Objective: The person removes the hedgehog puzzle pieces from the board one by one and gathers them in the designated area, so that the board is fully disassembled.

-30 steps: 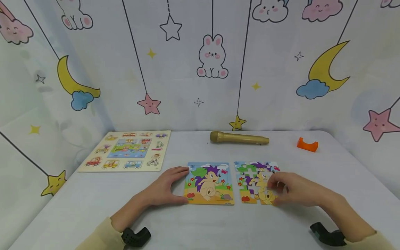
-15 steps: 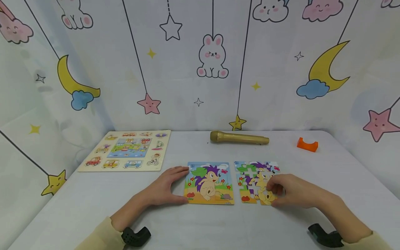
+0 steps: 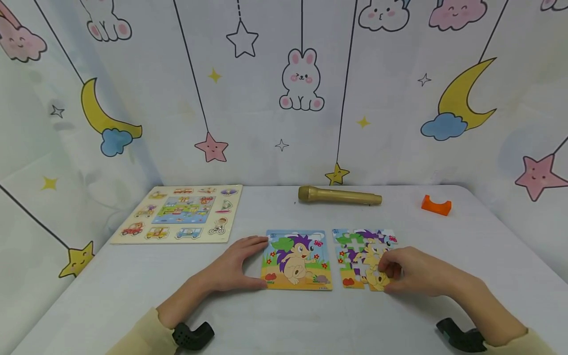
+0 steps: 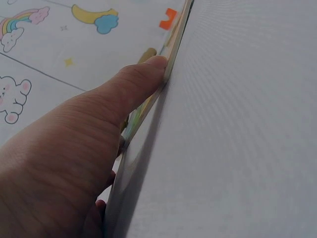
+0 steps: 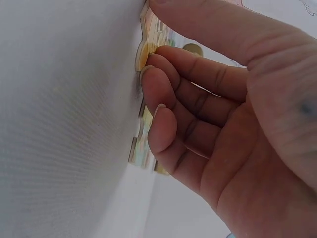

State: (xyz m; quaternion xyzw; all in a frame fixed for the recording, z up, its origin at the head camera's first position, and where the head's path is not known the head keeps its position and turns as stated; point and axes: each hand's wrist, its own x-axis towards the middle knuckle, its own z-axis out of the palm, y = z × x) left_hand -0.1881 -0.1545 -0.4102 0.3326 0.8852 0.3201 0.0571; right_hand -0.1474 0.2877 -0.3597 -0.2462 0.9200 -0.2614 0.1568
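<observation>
A square hedgehog picture board [image 3: 297, 261] lies flat on the table. My left hand [image 3: 235, 266] spans its left side, the thumb [image 4: 143, 74] touching the board's edge near the lower corner and the fingers at the upper corner. Just right of it lies a jigsaw puzzle [image 3: 352, 256] of the same hedgehog, its pieces slightly apart with gaps between them. At its lower right is my right hand [image 3: 421, 271], with curled fingers. Thumb and index finger pinch a yellow puzzle piece [image 5: 142, 54] there. The hand hides the puzzle's right side.
A wooden vehicle puzzle board [image 3: 177, 234] lies at the back left. A gold toy microphone [image 3: 339, 195] lies along the back, and an orange notched block [image 3: 437, 205] stands to its right. A patterned cloth [image 3: 257, 108] hangs behind the table.
My right hand has shifted slightly left at the jigsaw's lower right, mostly in the first half second. My left hand and the picture board keep their places.
</observation>
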